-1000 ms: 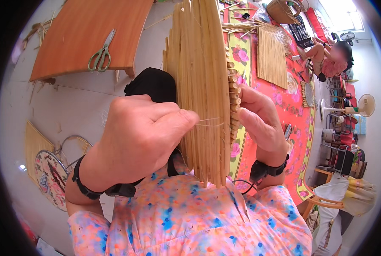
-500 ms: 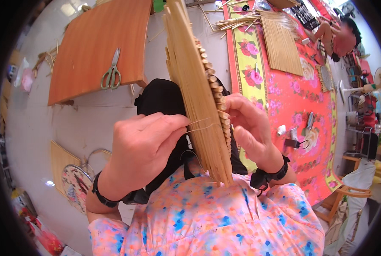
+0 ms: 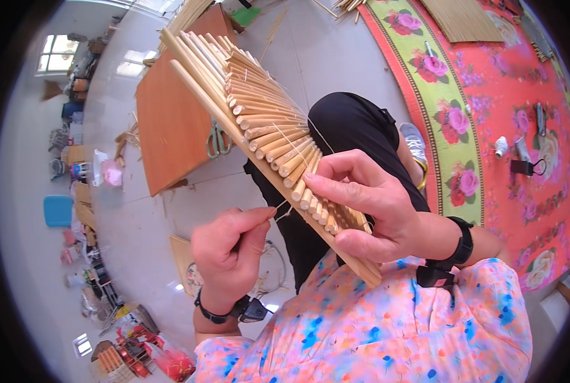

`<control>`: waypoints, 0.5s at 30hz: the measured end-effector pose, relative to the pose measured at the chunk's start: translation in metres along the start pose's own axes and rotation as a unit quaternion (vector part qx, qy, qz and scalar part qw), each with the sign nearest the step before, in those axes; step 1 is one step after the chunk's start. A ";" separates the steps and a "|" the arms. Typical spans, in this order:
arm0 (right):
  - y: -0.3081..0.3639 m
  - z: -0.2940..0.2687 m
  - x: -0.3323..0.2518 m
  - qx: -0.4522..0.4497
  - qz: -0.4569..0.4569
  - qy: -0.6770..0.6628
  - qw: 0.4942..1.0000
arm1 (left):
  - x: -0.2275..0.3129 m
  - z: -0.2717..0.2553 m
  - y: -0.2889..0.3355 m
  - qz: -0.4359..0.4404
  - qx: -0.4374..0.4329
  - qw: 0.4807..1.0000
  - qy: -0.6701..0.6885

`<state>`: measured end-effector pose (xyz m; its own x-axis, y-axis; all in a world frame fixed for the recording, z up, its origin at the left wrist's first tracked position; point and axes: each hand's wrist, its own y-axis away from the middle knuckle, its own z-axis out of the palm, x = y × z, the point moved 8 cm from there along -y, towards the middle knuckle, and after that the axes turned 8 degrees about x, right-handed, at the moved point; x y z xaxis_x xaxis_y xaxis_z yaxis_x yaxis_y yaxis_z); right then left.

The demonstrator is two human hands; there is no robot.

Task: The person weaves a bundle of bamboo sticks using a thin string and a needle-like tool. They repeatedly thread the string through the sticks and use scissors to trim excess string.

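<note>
A panel of pale, round bamboo-like sticks [image 3: 275,137] is tilted above my lap. The cut ends of its short sticks fan out beside long straight ones, and fine thread [image 3: 320,135] crosses them. My right hand [image 3: 377,207] grips the panel's near part, index finger and thumb against the stick ends; its other fingers are partly hidden. Left of the panel, my left hand [image 3: 234,249] is closed in a pinch on a thin pale thread [image 3: 283,209] that runs to the panel's edge. Whether a needle is in the pinch cannot be made out.
An orange-brown board table [image 3: 173,121] with green-handled scissors [image 3: 219,140] stands beyond the panel to the left. On the right lies a red floral mat [image 3: 514,191] with small tools and a flat stick panel [image 3: 466,19]. Clutter lines the left wall.
The panel has turned from edge-on to show its stick ends, its top leaning left. My left hand has moved lower; my right hand has shifted its grip on the sticks. The view has swung left.
</note>
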<state>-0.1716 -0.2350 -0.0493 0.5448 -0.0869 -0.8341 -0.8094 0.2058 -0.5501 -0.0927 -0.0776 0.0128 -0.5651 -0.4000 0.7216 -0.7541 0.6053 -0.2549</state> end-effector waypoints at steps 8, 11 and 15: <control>-0.005 -0.004 0.001 0.008 -0.007 -0.024 1.000 | 0.009 0.005 0.000 0.042 0.042 0.998 -0.019; -0.006 -0.006 0.001 0.012 -0.012 -0.023 1.000 | 0.010 0.007 -0.001 0.029 0.036 0.999 -0.026; -0.007 -0.004 0.001 0.010 -0.015 -0.030 0.999 | 0.015 0.008 -0.003 0.055 0.048 0.997 -0.029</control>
<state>-0.1659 -0.2400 -0.0467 0.5821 -0.0344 -0.8124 -0.7878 0.2235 -0.5740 -0.1015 -0.0912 0.0192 -0.6616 -0.3757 0.6490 -0.7142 0.5796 -0.3925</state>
